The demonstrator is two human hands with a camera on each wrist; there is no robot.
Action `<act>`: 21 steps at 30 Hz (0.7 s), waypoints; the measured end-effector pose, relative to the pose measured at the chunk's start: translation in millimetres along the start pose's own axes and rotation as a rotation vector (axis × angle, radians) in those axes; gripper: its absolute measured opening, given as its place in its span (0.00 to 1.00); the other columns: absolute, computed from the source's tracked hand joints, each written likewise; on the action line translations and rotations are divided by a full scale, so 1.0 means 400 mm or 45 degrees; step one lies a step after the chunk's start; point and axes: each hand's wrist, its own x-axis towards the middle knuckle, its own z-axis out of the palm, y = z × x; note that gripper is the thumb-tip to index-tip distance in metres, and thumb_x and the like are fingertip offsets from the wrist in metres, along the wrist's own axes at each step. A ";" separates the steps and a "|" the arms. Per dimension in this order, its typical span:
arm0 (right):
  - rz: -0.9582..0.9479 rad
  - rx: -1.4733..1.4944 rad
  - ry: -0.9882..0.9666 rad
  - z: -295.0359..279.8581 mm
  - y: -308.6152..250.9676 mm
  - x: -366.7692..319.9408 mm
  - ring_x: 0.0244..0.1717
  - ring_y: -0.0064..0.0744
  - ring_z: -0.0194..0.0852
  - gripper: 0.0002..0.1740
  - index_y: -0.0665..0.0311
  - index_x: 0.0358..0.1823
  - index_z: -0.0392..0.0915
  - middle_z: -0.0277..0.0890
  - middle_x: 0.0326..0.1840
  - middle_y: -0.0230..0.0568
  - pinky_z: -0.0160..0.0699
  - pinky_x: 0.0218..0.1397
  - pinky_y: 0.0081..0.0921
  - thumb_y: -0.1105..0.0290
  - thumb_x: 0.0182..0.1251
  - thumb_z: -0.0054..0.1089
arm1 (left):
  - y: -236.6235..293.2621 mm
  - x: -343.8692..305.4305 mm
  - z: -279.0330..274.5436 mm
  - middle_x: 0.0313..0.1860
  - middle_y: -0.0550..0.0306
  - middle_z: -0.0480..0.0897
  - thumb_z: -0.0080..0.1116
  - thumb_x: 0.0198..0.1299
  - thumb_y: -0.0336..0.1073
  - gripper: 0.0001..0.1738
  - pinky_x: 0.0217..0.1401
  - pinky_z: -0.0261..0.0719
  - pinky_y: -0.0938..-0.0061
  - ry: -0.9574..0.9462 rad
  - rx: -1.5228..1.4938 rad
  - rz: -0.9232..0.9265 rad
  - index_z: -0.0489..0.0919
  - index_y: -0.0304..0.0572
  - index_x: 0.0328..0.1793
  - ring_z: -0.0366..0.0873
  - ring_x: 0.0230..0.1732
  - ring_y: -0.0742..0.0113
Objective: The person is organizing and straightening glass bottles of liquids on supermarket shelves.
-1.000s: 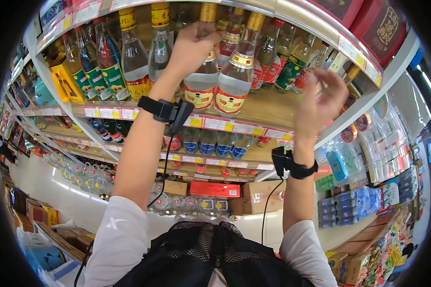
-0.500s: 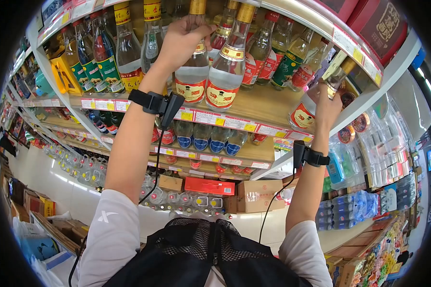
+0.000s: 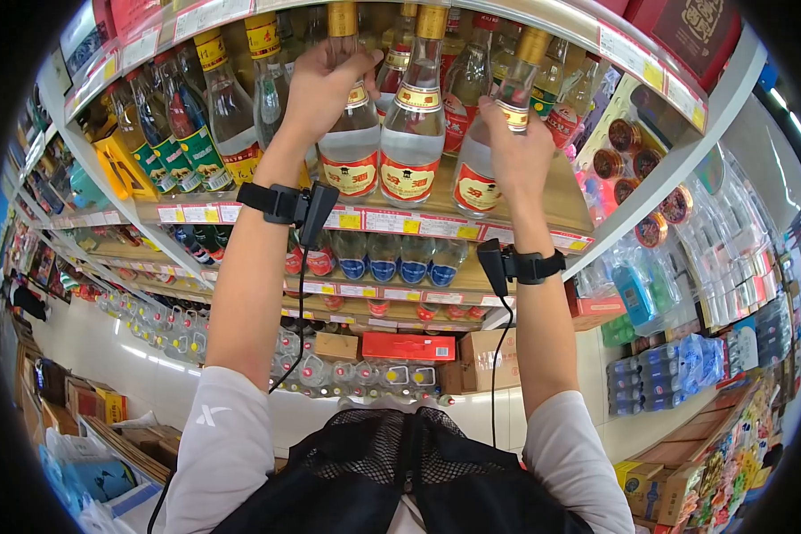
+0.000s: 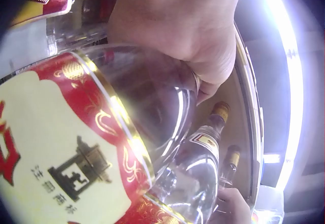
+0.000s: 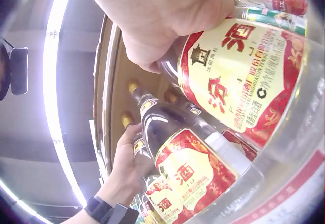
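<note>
My left hand (image 3: 319, 93) grips the neck of a clear liquor bottle (image 3: 349, 169), which stands upright at the shelf's front with a red and cream label. Beside it, a matching bottle (image 3: 409, 147) with a gold cap stands untouched. To the right, my right hand (image 3: 521, 160) holds a third such bottle (image 3: 473, 182) round its neck, tilted with its cap toward the right. The right wrist view shows this held bottle (image 5: 228, 77) close up, its label facing out. In the left wrist view the left bottle's label (image 4: 66, 153) fills the lower left.
Other bottles (image 3: 463, 84) crowd behind these on the shelf (image 3: 543, 200). Green-labelled bottles (image 3: 200, 147) stand at the left. Overhead runs the upper shelf's edge (image 3: 543, 13), and a white upright (image 3: 685, 169) bounds the right end. Blue-labelled bottles (image 3: 383, 258) fill the shelf below.
My right hand, first bare at the shelf's right end, took hold of a bottle there and has brought it left, near the middle bottle. My left hand keeps its grip on the left bottle.
</note>
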 end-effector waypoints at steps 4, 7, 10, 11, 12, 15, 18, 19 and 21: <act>0.042 0.037 -0.014 0.021 -0.017 -0.007 0.33 0.38 0.83 0.22 0.69 0.38 0.83 0.84 0.30 0.48 0.78 0.44 0.33 0.54 0.57 0.69 | -0.003 0.000 0.000 0.22 0.57 0.80 0.58 0.65 0.34 0.08 0.41 0.77 0.75 -0.005 -0.015 0.014 0.77 0.35 0.37 0.79 0.27 0.70; 0.044 0.034 -0.022 0.023 -0.014 -0.009 0.34 0.27 0.81 0.22 0.70 0.40 0.83 0.86 0.32 0.42 0.77 0.44 0.26 0.54 0.59 0.67 | -0.008 0.000 -0.001 0.22 0.57 0.80 0.58 0.65 0.33 0.08 0.41 0.77 0.75 0.014 0.001 0.018 0.77 0.35 0.37 0.79 0.27 0.69; 0.020 0.069 -0.007 0.026 -0.007 -0.007 0.34 0.38 0.83 0.22 0.69 0.39 0.83 0.85 0.31 0.47 0.78 0.45 0.32 0.54 0.57 0.68 | -0.007 0.003 0.002 0.22 0.60 0.80 0.61 0.62 0.33 0.08 0.41 0.72 0.78 0.006 0.000 0.018 0.76 0.37 0.36 0.78 0.25 0.73; 0.030 0.102 -0.021 0.028 -0.005 -0.005 0.34 0.38 0.83 0.22 0.69 0.39 0.83 0.85 0.32 0.48 0.78 0.45 0.32 0.54 0.57 0.68 | -0.006 0.001 0.003 0.21 0.60 0.80 0.61 0.62 0.33 0.08 0.40 0.72 0.79 0.014 -0.024 0.023 0.76 0.37 0.35 0.78 0.25 0.74; 0.041 0.135 -0.034 0.029 -0.006 -0.006 0.34 0.38 0.83 0.22 0.69 0.39 0.83 0.85 0.32 0.48 0.78 0.45 0.32 0.54 0.57 0.68 | -0.004 0.000 0.005 0.21 0.60 0.80 0.61 0.62 0.33 0.08 0.39 0.71 0.79 0.021 -0.049 0.027 0.76 0.37 0.35 0.78 0.25 0.74; 0.078 0.091 -0.029 0.027 -0.021 -0.011 0.34 0.38 0.84 0.22 0.70 0.39 0.83 0.85 0.32 0.48 0.78 0.45 0.32 0.54 0.57 0.68 | -0.002 0.002 0.004 0.23 0.55 0.80 0.56 0.63 0.30 0.06 0.42 0.78 0.74 0.003 -0.030 -0.005 0.76 0.33 0.37 0.79 0.26 0.69; 0.074 0.155 -0.020 0.039 -0.005 -0.008 0.33 0.39 0.84 0.23 0.70 0.39 0.83 0.85 0.32 0.48 0.78 0.44 0.32 0.54 0.56 0.69 | -0.007 0.006 -0.002 0.23 0.55 0.80 0.55 0.63 0.30 0.06 0.47 0.78 0.73 -0.030 0.043 0.063 0.76 0.33 0.37 0.79 0.26 0.68; 0.072 0.155 -0.017 0.038 -0.005 -0.006 0.33 0.39 0.84 0.23 0.70 0.39 0.83 0.85 0.32 0.48 0.78 0.44 0.32 0.54 0.56 0.69 | -0.008 0.006 0.000 0.23 0.55 0.80 0.55 0.63 0.30 0.06 0.47 0.78 0.73 -0.032 0.042 0.066 0.76 0.33 0.37 0.79 0.26 0.68; 0.105 0.114 -0.022 0.037 -0.011 -0.008 0.33 0.39 0.84 0.23 0.70 0.38 0.83 0.85 0.31 0.48 0.79 0.44 0.33 0.54 0.56 0.69 | -0.010 0.003 0.004 0.21 0.59 0.79 0.61 0.63 0.33 0.08 0.39 0.71 0.79 0.007 -0.089 0.018 0.76 0.37 0.35 0.78 0.24 0.73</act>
